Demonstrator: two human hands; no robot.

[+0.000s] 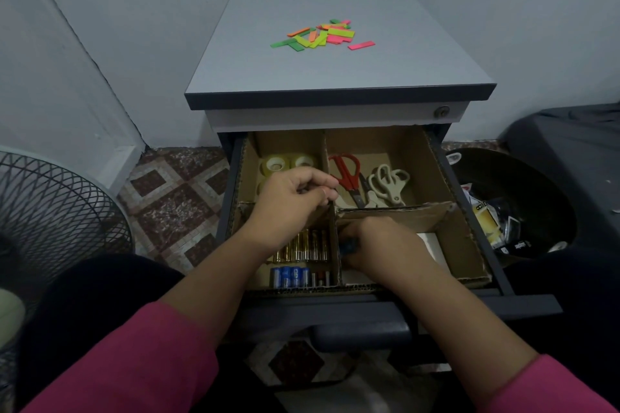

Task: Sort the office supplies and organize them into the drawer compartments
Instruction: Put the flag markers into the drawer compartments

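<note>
The open drawer (469,303) holds a cardboard divider (456,235) with four compartments. Tape rolls (275,164) lie back left, red scissors (347,174) and cream scissors (389,186) back right, gold and blue batteries (302,260) front left. My left hand (295,198) grips the top of the cardboard partition in the middle. My right hand (379,245) is down in the front right compartment, fingers curled on a small dark blue object (348,247) that is mostly hidden; white paper (432,245) lies beside it. A pile of neon sticky strips (322,35) sits on the cabinet top (302,77).
A fan grille (50,211) stands at the left on the tiled floor. A dark bin with rubbish (503,218) sits to the right of the drawer. My knees in dark trousers flank the drawer front.
</note>
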